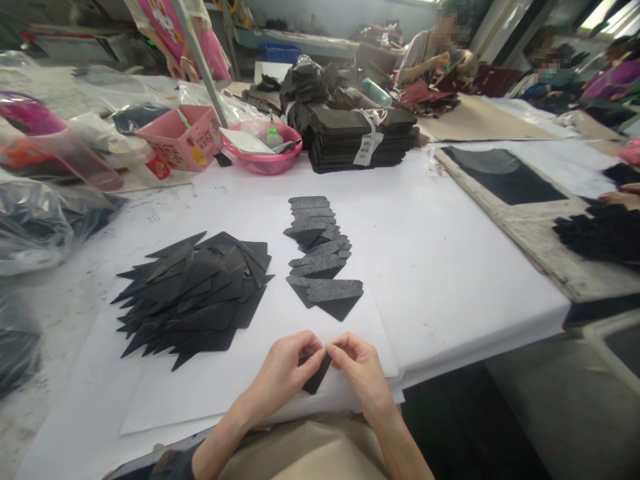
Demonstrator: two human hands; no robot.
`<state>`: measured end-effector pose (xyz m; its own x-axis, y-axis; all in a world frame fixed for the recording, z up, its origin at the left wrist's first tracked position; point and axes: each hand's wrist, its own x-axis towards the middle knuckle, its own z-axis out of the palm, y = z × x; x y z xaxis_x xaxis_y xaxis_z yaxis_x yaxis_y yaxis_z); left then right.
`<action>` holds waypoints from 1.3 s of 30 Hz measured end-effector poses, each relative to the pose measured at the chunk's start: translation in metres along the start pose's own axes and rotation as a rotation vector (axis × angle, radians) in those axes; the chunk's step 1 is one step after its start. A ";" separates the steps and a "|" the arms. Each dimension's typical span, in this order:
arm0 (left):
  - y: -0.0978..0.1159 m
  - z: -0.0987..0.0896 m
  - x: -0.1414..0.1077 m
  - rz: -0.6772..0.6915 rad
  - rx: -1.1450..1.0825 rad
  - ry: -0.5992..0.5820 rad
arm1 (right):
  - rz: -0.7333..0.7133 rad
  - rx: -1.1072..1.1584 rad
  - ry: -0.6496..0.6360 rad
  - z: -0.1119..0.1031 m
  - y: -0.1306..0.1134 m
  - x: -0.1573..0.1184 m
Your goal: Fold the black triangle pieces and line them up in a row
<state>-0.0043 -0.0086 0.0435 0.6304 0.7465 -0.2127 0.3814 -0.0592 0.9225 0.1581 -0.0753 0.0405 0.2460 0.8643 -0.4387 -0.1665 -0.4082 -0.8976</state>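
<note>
A small black piece (316,375) is pinched between my two hands at the front edge of the white-covered table. My left hand (293,360) has thumb and finger closed on its upper edge, and my right hand (357,367) pinches the same edge, its fingertips touching those of the left. Just beyond my hands lies a column of overlapping black pieces with grey speckled strips (334,289). To the left is a large loose pile of pointed black pieces (200,293).
A pink basin (267,160) with a green-tipped bottle, a pink box (180,137) and a tied black stack (350,137) stand at the back. Clear plastic bags (45,213) lie left. Across the tables are other people; a dark panel (505,177) lies right.
</note>
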 end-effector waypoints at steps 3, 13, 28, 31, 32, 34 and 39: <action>0.001 -0.001 0.000 -0.007 -0.008 -0.020 | -0.008 -0.015 0.027 0.003 0.001 -0.001; -0.003 -0.026 -0.005 -0.088 0.058 -0.056 | 0.036 0.101 0.103 0.001 0.004 0.003; -0.021 -0.048 -0.019 -0.281 -0.253 0.081 | 0.064 0.133 0.078 0.000 -0.001 0.006; -0.022 -0.047 -0.019 -0.276 -0.235 0.089 | 0.070 0.078 0.017 0.002 -0.002 0.009; -0.023 -0.046 -0.018 -0.277 -0.230 0.098 | 0.074 0.065 0.002 0.003 -0.003 0.010; -0.024 -0.046 -0.018 -0.281 -0.237 0.120 | 0.082 0.040 -0.020 0.005 -0.003 0.011; -0.023 -0.045 -0.018 -0.289 -0.299 0.177 | 0.086 -0.009 -0.007 0.008 0.000 0.012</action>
<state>-0.0550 0.0088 0.0404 0.3911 0.8077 -0.4412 0.2961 0.3435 0.8912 0.1539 -0.0624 0.0359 0.2246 0.8278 -0.5141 -0.1787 -0.4836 -0.8568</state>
